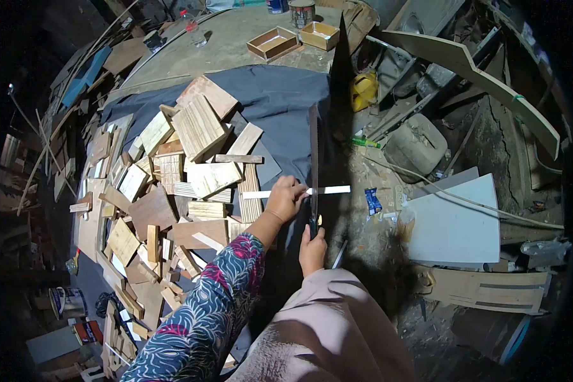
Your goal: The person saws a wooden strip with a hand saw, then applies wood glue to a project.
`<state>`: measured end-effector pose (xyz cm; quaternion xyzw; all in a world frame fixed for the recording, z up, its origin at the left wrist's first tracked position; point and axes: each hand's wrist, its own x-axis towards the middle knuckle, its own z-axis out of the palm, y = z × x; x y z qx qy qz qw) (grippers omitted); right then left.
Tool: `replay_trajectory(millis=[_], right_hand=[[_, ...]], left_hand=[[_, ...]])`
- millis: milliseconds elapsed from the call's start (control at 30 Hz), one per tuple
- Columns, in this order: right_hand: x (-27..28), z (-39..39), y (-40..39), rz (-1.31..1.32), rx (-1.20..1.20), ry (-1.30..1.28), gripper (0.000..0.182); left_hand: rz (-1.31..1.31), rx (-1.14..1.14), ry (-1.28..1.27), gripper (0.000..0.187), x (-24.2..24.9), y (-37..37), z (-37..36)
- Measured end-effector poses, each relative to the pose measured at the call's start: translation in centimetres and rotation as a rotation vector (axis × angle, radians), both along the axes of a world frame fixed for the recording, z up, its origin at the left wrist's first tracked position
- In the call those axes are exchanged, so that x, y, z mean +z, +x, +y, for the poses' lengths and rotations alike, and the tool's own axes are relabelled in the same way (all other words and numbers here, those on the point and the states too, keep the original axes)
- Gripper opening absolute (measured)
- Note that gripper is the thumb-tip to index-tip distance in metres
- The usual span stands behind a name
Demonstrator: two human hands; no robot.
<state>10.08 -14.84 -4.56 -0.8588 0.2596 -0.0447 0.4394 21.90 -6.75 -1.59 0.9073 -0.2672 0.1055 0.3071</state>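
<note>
The left hand [285, 198] gripped a strip [299, 191] lying across the blade [314, 159]; the right hand [312, 249] clenched the blade's handle just below the strip.

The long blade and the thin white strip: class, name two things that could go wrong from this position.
1. The left hand pins the thin white strip right beside the long blade; a slip could likely cut its fingers.
2. The right hand grips the blade low down, close to the lap; if it twists, the edge might swing toward the body.
3. The wood offcuts heaped next to the left arm could slide into the cutting spot.
</note>
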Motion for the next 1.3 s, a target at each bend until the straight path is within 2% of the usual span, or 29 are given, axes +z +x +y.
replay_trajectory(millis=[367,500,633,767,933,1067,1200,1300], right_hand=[[-0.4,0.1,-2.2,0.055,-0.018,0.021,0.04],[0.3,0.5,-4.6,0.163,-0.045,0.011,0.042],[0.5,-0.1,-1.3,0.16,-0.013,0.027,0.045],[-1.2,1.1,-3.6,0.199,-0.065,0.016,0.044],[-1.0,0.7,-1.6,0.142,-0.094,0.023,0.041],[-2.5,1.7,-5.5,0.216,-0.134,-0.028,0.04],[-0.7,0.6,-4.0,0.221,-0.096,0.012,0.039],[-1.4,1.1,-5.8,0.214,-0.102,-0.037,0.041]], left_hand=[[-0.043,0.01,0.02,0.011,-0.2,0.1,0.0],[-0.015,-0.006,0.008,0.009,-0.1,0.1,0.0],[-0.023,-0.003,0.043,0.01,0.2,0.0,-0.1],[-0.018,-0.001,0.015,0.01,-0.1,0.1,0.0],[-0.042,-0.007,0.031,0.011,-0.4,0.2,-0.1],[-0.044,-0.01,0.036,0.011,-0.2,0.1,0.0],[-0.052,-0.027,0.035,0.011,-0.3,0.2,0.0],[-0.073,-0.002,0.028,0.01,-0.2,0.1,0.0]])
